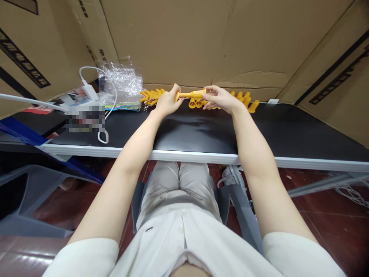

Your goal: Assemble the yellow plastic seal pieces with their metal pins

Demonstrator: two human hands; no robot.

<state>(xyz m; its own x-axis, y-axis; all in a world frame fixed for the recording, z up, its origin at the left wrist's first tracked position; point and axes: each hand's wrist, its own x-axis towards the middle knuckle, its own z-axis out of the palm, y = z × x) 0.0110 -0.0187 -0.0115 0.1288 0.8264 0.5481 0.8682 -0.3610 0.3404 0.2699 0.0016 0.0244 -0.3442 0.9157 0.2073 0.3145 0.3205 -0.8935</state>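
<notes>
Hands, two, bare: left hand (pixel 168 103), pinching the left end of one yellow piece (pixel 197 94) between thumb and fingers; right hand (pixel 221 99), fingers bent about its right end, whether gripping or only touching cannot be told. Yellow piece: slim, ribbed toward the left, thicker toward the right, held level near the rear edge of the black bench (pixel 196 134). Below it, two cup-ended yellow parts (pixel 195 104). Left of the hands, yellow parts with small metal chains (pixel 146 103); right, further yellow parts (pixel 245 99), along the rear edge. Toward the rear left corner, clear plastic bags (pixel 121 82) and a white adapter (pixel 90 92). Behind the rear edge, cardboard (pixel 184 46).
</notes>
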